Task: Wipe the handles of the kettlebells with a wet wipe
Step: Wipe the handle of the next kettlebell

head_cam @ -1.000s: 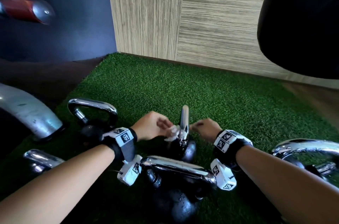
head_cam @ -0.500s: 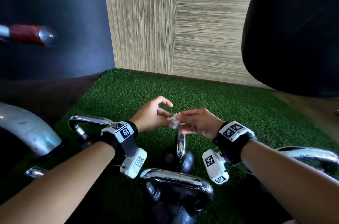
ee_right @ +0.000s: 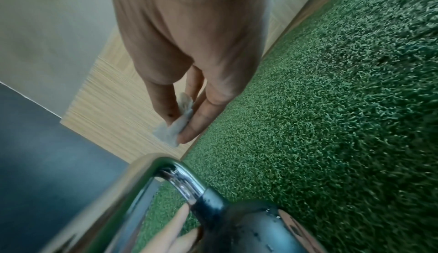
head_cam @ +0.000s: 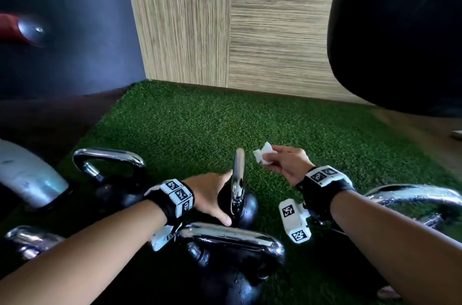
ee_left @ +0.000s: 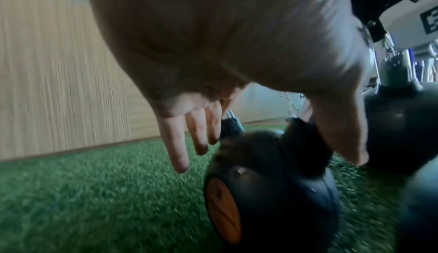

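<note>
A small black kettlebell [head_cam: 243, 209] stands on the green turf, its chrome handle [head_cam: 238, 174] edge-on to me. My left hand [head_cam: 220, 194] lies against its left side. The straight fingers [ee_left: 175, 144] and the thumb [ee_left: 341, 135] spread to either side of the handle's base above the black body [ee_left: 272, 197]. My right hand [head_cam: 275, 158] hovers just right of the handle top and pinches a crumpled white wet wipe [head_cam: 262, 156]. In the right wrist view the wipe [ee_right: 167, 134] sits between thumb and fingers, above the handle's bend [ee_right: 182, 178], apart from it.
More chrome-handled kettlebells stand around: back left [head_cam: 110, 157], front centre [head_cam: 230, 234], right [head_cam: 412, 194], front left [head_cam: 27, 237]. A silver tube [head_cam: 25, 177] lies left. A large black bag [head_cam: 400, 29] hangs upper right. Wood-panel wall [head_cam: 225, 29] behind the turf [head_cam: 187, 124].
Both hands held the wipe together above the handle. The left hand has since let go and dropped to the kettlebell's side, while the right hand carried the wipe off to the right.
</note>
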### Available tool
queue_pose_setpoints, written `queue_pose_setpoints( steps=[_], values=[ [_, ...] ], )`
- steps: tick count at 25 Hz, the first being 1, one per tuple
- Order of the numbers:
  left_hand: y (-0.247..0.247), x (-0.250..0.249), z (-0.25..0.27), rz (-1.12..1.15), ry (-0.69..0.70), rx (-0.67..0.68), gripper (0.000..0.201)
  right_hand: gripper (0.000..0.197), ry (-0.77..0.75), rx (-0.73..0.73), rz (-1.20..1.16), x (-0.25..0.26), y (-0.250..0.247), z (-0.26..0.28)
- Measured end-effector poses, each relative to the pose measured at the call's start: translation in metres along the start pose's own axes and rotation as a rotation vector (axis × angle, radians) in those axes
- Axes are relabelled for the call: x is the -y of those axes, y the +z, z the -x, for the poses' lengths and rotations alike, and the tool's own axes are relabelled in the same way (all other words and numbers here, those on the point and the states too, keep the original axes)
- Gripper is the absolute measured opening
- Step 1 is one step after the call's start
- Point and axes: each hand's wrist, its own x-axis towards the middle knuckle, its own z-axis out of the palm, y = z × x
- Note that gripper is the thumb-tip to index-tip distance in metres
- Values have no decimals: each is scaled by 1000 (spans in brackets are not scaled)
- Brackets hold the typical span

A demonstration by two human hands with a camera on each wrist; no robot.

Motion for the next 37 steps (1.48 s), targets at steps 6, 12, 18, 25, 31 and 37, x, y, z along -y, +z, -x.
queue_pose_setpoints(
  steps=[6,12,18,25,31,37],
  values=[
    [30,-20,-10,43,56,-24,51,21,37,42,144,-44,6,-24],
    [23,-9,-15,201,100,-44,17,18,-117,-51,515,-72,16,-41],
    [37,12,-27,183,124,-19,91,13,-208,-38,718,-48,19,-33],
    [53,12,-30,468,133,-174,88,16,-274,37,858,-53,12,-42],
    [57,14,-31,501,99,-202,77,16,-627,11,855,-39,22,-43],
    [54,14,-34,489,53,-191,65,13,-746,123,1058,-13,18,-37]
  ],
)
